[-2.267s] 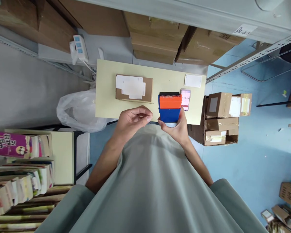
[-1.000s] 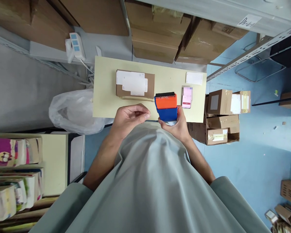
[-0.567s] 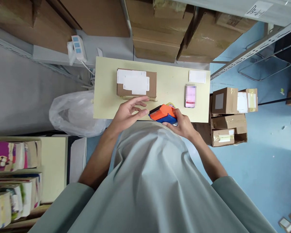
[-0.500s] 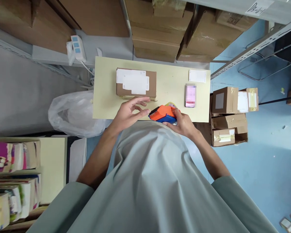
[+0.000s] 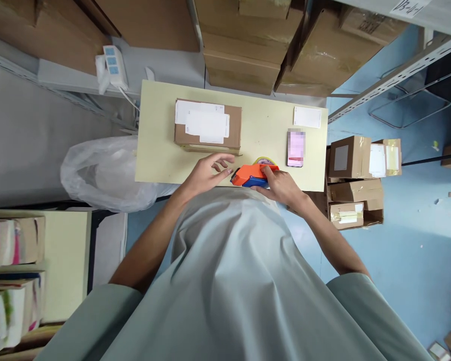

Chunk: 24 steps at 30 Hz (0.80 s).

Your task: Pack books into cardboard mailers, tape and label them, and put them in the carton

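My right hand (image 5: 284,188) is closed around an orange and blue tape dispenser (image 5: 251,174), held low at the table's near edge. Part of a yellow-edged tape roll (image 5: 265,161) shows behind it. Beside the dispenser's front end is my left hand (image 5: 207,174), its fingers apart and curved, with nothing visible in them. Whether the thumb touches the dispenser's tip I cannot tell. Just beyond the left hand a brown cardboard box (image 5: 235,125) lies on the pale yellow table (image 5: 158,135), white labels (image 5: 206,123) covering much of its top.
A phone (image 5: 295,148) and a white card (image 5: 307,117) lie at the table's right. Left of the table hangs a clear plastic bag (image 5: 101,173). A power strip (image 5: 116,66) sits at the back left. Cartons (image 5: 348,158) are stacked on the right; books (image 5: 15,240) stand at lower left.
The tape dispenser has tilted, so its front end looks more level and shows more orange. My left hand stays near its tip. The whole view has shifted slightly.
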### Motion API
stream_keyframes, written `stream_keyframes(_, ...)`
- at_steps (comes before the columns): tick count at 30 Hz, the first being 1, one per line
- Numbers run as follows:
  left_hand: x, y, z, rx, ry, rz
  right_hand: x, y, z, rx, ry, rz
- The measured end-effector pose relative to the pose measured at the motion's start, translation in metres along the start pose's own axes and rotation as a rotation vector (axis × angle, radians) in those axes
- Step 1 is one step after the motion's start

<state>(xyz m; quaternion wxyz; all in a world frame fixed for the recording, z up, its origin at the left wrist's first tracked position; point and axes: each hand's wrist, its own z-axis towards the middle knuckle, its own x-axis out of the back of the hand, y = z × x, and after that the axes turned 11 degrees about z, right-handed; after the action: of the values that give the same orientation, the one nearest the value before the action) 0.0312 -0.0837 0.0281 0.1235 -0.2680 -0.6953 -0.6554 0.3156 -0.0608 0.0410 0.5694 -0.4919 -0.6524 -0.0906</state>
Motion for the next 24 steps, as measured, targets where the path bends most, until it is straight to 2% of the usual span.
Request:
stream_keyframes(6, -0.009, -0.018, 0.005, 0.042, 0.001, 0.003, -0.002, 0.006, 0.009, -0.015, -0.057, -0.065)
stream_keyframes(15, -0.05, -0.059, 0.021, 0.109, 0.186, 0.033, -0.006, 0.02, 0.028, -0.113, -0.111, -0.139)
stream_keyframes(20, -0.049, -0.078, 0.019, 0.204, 0.292, 0.125, -0.001, 0.038, 0.019, -0.205, -0.106, -0.202)
stream_keyframes(24, -0.053, -0.081, 0.021, 0.235, 0.328, 0.143, -0.005, 0.049, 0.022, -0.271, -0.072, -0.214)
